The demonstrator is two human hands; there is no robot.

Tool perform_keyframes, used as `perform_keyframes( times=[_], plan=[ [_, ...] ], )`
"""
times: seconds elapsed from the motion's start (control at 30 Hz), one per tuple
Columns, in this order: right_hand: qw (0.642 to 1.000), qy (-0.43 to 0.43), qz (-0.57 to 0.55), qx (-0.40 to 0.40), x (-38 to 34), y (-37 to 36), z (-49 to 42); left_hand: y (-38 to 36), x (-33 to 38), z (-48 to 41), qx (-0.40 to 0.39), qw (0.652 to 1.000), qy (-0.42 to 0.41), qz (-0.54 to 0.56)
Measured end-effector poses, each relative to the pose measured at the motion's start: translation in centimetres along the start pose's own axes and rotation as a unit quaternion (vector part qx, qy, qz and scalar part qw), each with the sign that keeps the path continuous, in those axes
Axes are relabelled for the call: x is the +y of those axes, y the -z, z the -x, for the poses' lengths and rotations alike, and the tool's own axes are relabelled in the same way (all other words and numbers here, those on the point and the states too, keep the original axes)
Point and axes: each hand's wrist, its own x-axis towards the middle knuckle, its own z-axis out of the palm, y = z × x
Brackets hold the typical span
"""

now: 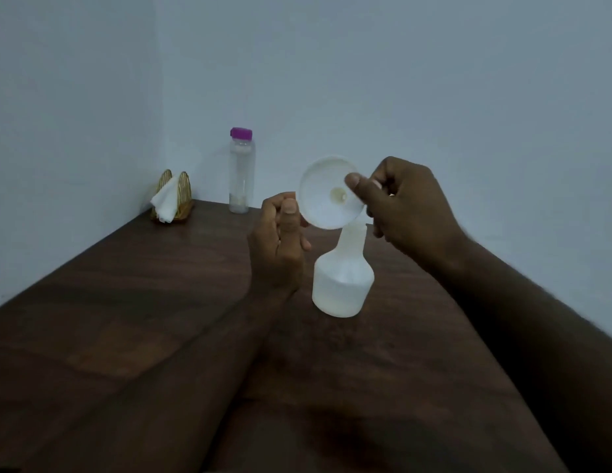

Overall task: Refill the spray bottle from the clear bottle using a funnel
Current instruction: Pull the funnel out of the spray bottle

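Observation:
A white funnel is tilted toward me, its wide mouth facing the camera, just above the neck of the white spray bottle, which stands uncapped on the dark wooden table. My right hand pinches the funnel's right rim between thumb and fingers. My left hand touches the funnel's left rim with thumb and curled fingers. The clear bottle with a purple cap stands upright at the table's far edge, by the wall, apart from both hands.
A golden napkin holder with white tissue sits in the far left corner of the table. Pale walls close the table on the left and back. My forearms lie over the table's near part.

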Motion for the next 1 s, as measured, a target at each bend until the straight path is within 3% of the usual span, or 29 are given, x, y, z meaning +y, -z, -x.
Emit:
perform_keyframes(
  times=[0.1,0.4,0.5,0.67,0.83,1.0],
  plan=[
    [0.996,0.062,0.068,0.005,-0.6,-1.4,0.4,1.7,-0.1,0.0,-0.01,1.0,0.016,-0.019],
    [0.977,0.18,0.113,0.014,-1.2,-6.7,2.5,8.6,-1.7,-1.2,-0.1,0.97,-0.008,-0.222],
    [0.982,0.144,0.122,-0.011,-0.9,-8.9,3.6,10.8,-2.9,-2.2,-0.126,0.935,0.013,-0.331],
    [0.966,0.096,0.201,-0.133,0.6,-13.9,4.3,13.8,-5.3,-3.7,-0.159,0.885,0.136,-0.416],
    [0.956,0.02,0.25,-0.155,3.3,-18.2,1.6,13.1,-6.1,-3.6,-0.148,0.872,0.149,-0.441],
    [0.936,-0.049,0.291,-0.194,6.6,-21.3,-2.3,13.5,-7.6,-4.2,-0.117,0.882,0.179,-0.42]
  ],
)
